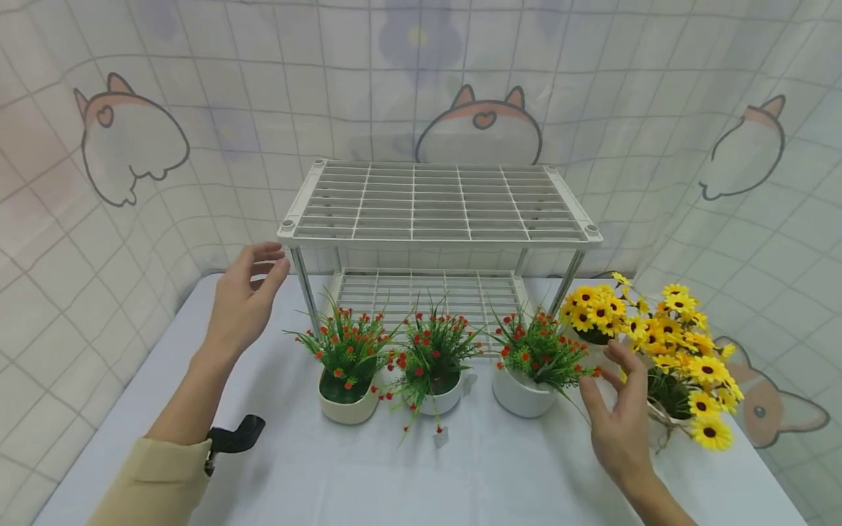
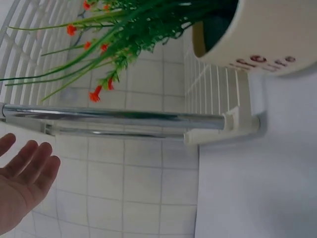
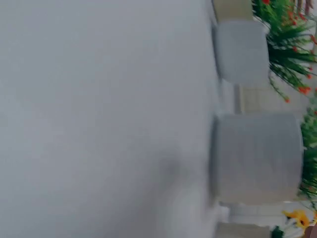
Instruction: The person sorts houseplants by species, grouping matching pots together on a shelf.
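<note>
My left hand [image 1: 245, 296] is raised beside the front left corner of a white two-tier wire rack [image 1: 434, 201], fingers relaxed and holding nothing. In the left wrist view, its fingers [image 2: 30, 166] spread below the rack's chrome post [image 2: 119, 116]. My right hand [image 1: 618, 416] hovers in front of the yellow flowers, thumb and fingers apart with nothing between them. Left of it stands a white pot [image 1: 524, 391] with a red-flowered plant [image 1: 542, 351]. Two more red-flowered plants stand in a cream pot [image 1: 349, 402] and a small white pot [image 1: 442, 398].
At the right stand a large pot of yellow daisies [image 1: 691, 358] and a smaller yellow-flowered plant [image 1: 595, 310] behind it. The rack's lower shelf [image 1: 427, 288] lies behind the red-flowered plants. A patterned curtain [image 1: 237, 109] surrounds the white table [image 1: 395, 482].
</note>
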### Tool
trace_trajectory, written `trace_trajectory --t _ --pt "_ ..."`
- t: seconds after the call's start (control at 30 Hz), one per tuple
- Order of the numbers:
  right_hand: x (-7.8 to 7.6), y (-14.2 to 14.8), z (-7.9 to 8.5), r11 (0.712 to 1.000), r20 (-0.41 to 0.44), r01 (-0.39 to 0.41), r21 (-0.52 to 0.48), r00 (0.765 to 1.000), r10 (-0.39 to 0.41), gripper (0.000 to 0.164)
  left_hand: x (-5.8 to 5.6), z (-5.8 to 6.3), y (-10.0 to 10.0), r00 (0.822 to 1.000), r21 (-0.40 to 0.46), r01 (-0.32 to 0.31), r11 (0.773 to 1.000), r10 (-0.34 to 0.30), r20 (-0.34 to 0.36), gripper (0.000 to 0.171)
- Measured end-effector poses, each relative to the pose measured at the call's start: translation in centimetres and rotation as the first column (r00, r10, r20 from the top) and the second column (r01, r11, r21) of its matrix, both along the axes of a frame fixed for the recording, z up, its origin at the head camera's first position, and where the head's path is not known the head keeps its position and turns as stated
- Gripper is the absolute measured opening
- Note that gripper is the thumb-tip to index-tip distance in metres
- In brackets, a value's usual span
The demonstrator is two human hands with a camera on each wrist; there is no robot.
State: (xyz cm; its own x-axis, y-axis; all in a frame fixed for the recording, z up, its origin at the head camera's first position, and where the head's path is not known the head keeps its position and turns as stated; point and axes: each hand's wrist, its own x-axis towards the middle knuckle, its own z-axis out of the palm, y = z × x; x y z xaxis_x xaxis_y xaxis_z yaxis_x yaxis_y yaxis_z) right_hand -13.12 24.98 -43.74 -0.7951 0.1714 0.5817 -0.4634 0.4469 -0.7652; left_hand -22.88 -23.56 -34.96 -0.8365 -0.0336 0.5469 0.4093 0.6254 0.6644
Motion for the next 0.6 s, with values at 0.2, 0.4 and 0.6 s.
trace_trajectory --t 0.2,0.4,0.6 --pt "0.6 -1.3 -1.4 0.974 0.156 0.045 -0.22 0.988 -0.01 0.042 -0.2 0.9 0.6 0.999 0.177 0.052 0.983 -0.053 0.004 0.043" --pt "0.1 -1.6 -2.7 0.964 0.417 0.078 -0.253 0.908 0.036 0.064 -0.3 1.3 1.2 0.991 0.324 0.131 0.937 -0.134 -0.012 0.043" --pt "-0.6 -2.2 -3.6 0.962 0.486 0.061 -0.266 0.87 0.079 0.09 -0.6 1.9 1.9 0.988 0.394 0.148 0.907 -0.157 -0.008 0.042"
